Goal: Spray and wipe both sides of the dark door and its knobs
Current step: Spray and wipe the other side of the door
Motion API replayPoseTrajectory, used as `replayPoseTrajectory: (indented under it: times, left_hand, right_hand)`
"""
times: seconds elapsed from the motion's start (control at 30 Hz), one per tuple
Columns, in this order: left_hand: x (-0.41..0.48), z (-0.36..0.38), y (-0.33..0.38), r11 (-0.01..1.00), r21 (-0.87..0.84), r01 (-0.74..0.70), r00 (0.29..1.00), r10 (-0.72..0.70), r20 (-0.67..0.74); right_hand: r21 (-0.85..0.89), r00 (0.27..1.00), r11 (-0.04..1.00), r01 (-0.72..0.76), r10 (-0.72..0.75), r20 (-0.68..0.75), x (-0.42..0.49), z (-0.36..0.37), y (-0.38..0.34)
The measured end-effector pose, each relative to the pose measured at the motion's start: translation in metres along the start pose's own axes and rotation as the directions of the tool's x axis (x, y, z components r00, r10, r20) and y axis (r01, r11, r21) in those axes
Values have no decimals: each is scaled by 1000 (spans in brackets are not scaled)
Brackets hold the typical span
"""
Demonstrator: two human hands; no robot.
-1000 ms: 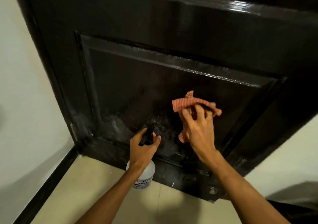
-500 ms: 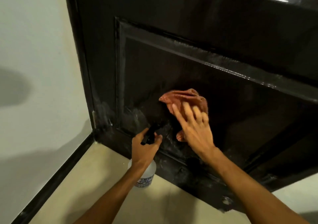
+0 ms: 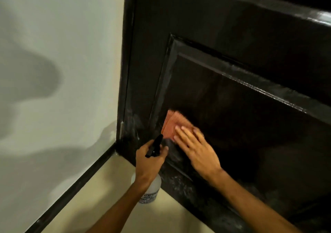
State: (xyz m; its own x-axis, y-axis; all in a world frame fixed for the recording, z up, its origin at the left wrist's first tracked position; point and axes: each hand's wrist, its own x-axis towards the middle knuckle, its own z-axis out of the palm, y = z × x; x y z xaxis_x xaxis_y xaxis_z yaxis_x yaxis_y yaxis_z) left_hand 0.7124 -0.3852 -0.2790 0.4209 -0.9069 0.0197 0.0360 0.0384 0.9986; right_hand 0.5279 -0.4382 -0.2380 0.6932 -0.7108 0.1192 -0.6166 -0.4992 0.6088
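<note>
The dark door (image 3: pixel 232 62) fills the right of the head view, with a recessed lower panel and whitish spray smears near its bottom rail. My right hand (image 3: pixel 195 148) lies flat with straight fingers, pressing an orange-pink cloth (image 3: pixel 172 123) against the panel's lower left corner. My left hand (image 3: pixel 150 159) grips the black trigger head of a white spray bottle (image 3: pixel 152 189), held just left of the cloth with the nozzle toward the door. No knob is in view.
A pale wall (image 3: pixel 59 71) stands on the left, edged by a dark skirting board (image 3: pixel 75 184) that meets the door frame (image 3: pixel 125 89). Cream floor tiles (image 3: pixel 111 206) lie below the door.
My right hand has slid the cloth leftward and down across the panel to its lower left corner, fingers now flat. The view has swung left. The left hand keeps hold of the bottle.
</note>
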Motion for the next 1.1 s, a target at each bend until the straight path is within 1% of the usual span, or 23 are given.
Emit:
replayPoseTrajectory:
  times: [0.03,0.1,0.17,0.23,0.27,0.3,0.37,0.4,0.43,0.47,0.5,0.57,0.63,0.67,0.7,0.77,0.8,0.83,0.87,0.93,1.0,1.03,1.1]
  left_hand:
    - [-1,-1,0,1000,5,-13,1000,13,7]
    - [10,-10,3,999,16,-35,999,35,0]
    - [24,-23,3,999,5,-31,999,32,-20]
    - [35,-31,3,1000,-9,-23,999,22,-25]
    - [37,-34,2,1000,-7,-14,1000,13,-23]
    - [41,-36,-3,1000,-10,-5,1000,5,-23]
    - [43,-40,-8,1000,1,-7,1000,7,-12]
    - [43,-42,-10,1000,14,-6,1000,6,-12]
    - [48,-45,-12,1000,25,-3,1000,3,-18]
    - [57,-51,-16,999,32,-7,999,9,-32]
    - [61,-53,-15,999,34,-3,999,5,-43]
    - [75,-64,-18,1000,28,-6,998,7,-60]
    - [80,-73,-23,999,37,-23,996,26,-86]
    - [80,-77,-26,999,20,-39,994,41,-98]
    - [79,-79,-28,999,14,-46,993,47,-110]
    - [81,-82,-34,999,11,-51,991,52,-125]
    - [83,-84,-35,999,7,-46,990,46,-131]
    - [88,-89,-36,999,10,-44,989,45,-138]
    - [92,-91,-36,999,11,-48,990,49,-134]
    - [101,-95,-35,998,18,-63,990,64,-126]
    - [106,-101,-36,996,34,-81,988,85,-132]
    - [109,-104,-38,996,33,-83,986,87,-144]
    - [112,-109,-48,998,20,-64,984,67,-163]
  right_hand:
    - [-38,991,995,87,-83,101,-7,13,-7]
    - [-49,972,981,189,-179,154,6,19,-9]
    - [-90,991,987,134,-132,25,39,1,-4]
    - [-74,985,997,-26,13,-171,73,-12,7]
    - [-64,980,996,-64,51,-192,84,-20,10]
    - [-68,982,997,-45,32,-186,94,-25,4]
    - [-135,987,983,126,-138,-79,93,-2,-24]
    - [-149,974,963,225,-223,24,85,15,-38]
    - [-160,960,948,275,-262,93,83,26,-48]
    - [-148,960,950,273,-260,106,90,27,-52]
    - [-145,974,964,222,-214,71,96,19,-50]
    - [-107,992,992,62,-72,-100,125,-8,-41]
    - [-56,981,997,-44,33,-193,147,-24,-30]
    - [-61,983,997,-40,28,-182,150,-21,-34]
    - [-114,989,993,10,-27,-145,149,-13,-39]
    - [-159,977,965,210,-202,61,139,10,-61]
    - [-161,961,950,267,-252,109,135,17,-68]
    - [-147,961,952,269,-256,107,142,18,-71]
    - [-119,973,967,227,-221,64,152,11,-68]
    - [-94,989,992,84,-94,-111,180,-5,-63]
    - [-160,968,987,11,-50,-244,213,-18,-58]
    - [-154,962,988,2,-44,-268,227,-21,-61]
    - [-186,971,981,62,-103,-217,237,-13,-80]
